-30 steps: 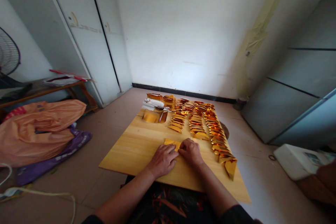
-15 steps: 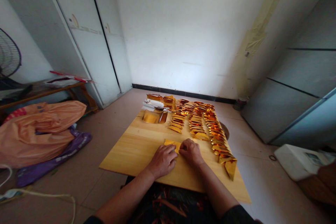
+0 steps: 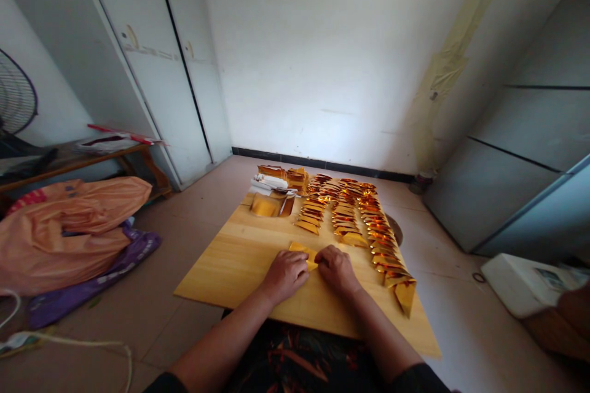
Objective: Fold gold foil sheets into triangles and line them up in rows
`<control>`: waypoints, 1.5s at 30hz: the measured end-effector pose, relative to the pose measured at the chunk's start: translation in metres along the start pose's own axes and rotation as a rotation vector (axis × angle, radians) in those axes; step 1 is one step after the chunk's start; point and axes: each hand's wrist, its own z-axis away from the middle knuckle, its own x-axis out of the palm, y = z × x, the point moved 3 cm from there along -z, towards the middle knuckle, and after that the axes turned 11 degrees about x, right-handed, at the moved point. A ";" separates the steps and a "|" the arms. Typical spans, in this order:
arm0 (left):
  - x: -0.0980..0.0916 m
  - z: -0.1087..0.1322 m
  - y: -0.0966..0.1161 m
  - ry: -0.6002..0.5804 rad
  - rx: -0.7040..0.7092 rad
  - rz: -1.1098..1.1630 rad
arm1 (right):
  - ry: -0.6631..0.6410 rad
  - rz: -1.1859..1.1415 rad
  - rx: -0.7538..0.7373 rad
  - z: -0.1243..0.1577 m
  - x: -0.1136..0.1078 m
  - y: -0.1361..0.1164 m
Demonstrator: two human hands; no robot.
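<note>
A small sheet of gold foil paper lies on the wooden board in front of me, partly hidden under my fingers. My left hand presses its left part, with the fingers curled over the near edge. On the other side my right hand pinches the paper's right part, fingers bent and close together. Beyond both hands, rows of folded gold foil pieces stand overlapped on the board. One larger folded piece ends the row at the right edge.
At the board's far left are flat gold sheets, a white packet and gold stacks. Orange and purple bags lie on the floor at left. A white box stands at right.
Both hands stay on the gold foil paper, with only slight shifts of the fingers. The left hand's fingers are drawn in a little more. The rows of folded pieces are unchanged.
</note>
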 end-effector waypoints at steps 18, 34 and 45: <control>-0.006 0.003 -0.012 -0.028 -0.055 -0.140 | -0.065 0.028 -0.250 0.026 0.005 -0.028; -0.011 0.012 -0.008 -0.071 -0.061 -0.109 | 0.007 0.063 -0.355 0.011 0.016 -0.014; -0.007 0.012 -0.008 -0.055 -0.027 -0.161 | -0.038 -0.035 -0.392 0.005 0.017 -0.015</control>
